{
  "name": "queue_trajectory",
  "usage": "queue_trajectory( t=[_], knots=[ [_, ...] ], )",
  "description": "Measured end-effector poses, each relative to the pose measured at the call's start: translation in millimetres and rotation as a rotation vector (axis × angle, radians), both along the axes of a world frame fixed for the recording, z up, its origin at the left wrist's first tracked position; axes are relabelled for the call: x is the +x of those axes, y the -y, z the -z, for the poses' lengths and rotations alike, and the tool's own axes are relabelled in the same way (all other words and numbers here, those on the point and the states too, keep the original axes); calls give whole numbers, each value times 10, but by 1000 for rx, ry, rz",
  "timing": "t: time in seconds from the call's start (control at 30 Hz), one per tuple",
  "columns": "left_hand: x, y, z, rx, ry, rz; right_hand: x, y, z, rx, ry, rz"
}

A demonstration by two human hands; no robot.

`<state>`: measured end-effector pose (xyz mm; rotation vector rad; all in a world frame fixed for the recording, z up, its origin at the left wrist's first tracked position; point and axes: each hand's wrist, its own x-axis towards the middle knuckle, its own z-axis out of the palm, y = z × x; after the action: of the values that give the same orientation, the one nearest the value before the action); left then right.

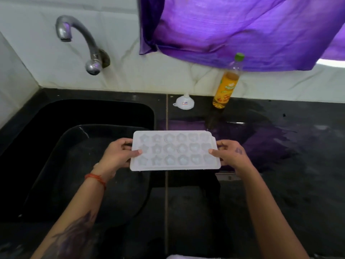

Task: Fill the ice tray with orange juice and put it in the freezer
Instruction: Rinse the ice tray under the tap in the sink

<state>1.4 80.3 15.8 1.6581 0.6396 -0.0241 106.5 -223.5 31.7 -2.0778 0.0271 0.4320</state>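
Note:
A white plastic ice tray (174, 150) with several star- and flower-shaped cells is held level above the dark counter, over the right edge of the sink. My left hand (117, 154) grips its left end, thumb on top. At the right end, my right hand (230, 156) holds it the same way. The cells look clear, with no orange liquid in them. A bottle of orange juice (226, 85) with a green cap stands upright at the back of the counter, partly full. A small white funnel (184, 102) lies mouth down just left of the bottle.
A black sink (78, 113) takes up the left side, with a dark basin (61, 165) in it. A metal tap (80, 40) sticks out from the white wall above. Purple cloth (233, 28) hangs over the back right. The dark counter (280, 174) stretches to the right.

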Motion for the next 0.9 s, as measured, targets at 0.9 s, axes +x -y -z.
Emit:
queue_trajectory(
  t=[0.9],
  knots=[
    [1308,1374,22,787,111,216,1015,1035,-57,-98,102,35]
  ],
)
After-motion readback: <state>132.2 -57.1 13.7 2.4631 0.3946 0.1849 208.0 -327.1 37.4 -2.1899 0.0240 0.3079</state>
